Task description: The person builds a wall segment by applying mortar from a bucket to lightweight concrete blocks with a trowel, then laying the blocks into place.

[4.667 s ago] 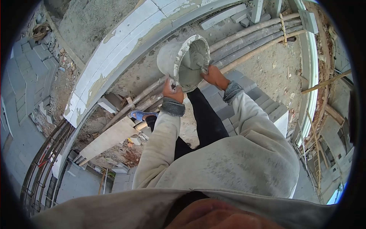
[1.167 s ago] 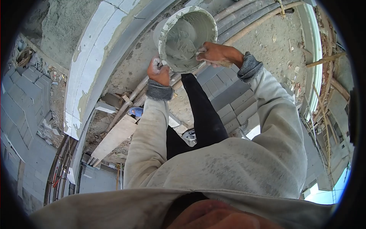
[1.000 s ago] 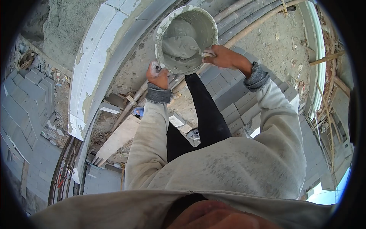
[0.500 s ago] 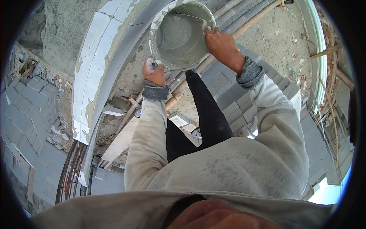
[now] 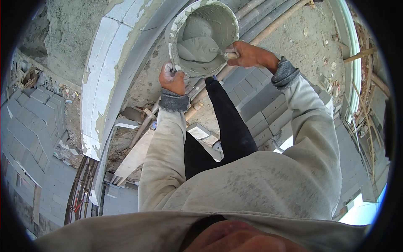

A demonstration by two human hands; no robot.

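A round bucket [image 5: 173, 40] smeared with grey mortar is at the top centre, its open mouth facing me. My left hand [image 5: 172, 79] is closed on its lower left rim. At the bucket's right side, my right hand [image 5: 245, 54] is wrapped round the handle of a trowel [image 5: 203, 49]. The trowel's blade lies inside the bucket, over the wet mortar [image 5: 197, 27].
A curved wall of pale blocks [image 5: 98, 80] with mortar on top runs down the left. Grey blocks [image 5: 260, 122] are stacked at the right, more [image 5: 31, 126] at far left. Bamboo poles [image 5: 281, 23] pass beneath the bucket. A white board [image 5: 136, 155] slants below.
My right hand has moved down and slightly right, and its wrist has turned. The trowel blade now shows plainly, lower in the bucket. My left hand keeps its hold on the rim.
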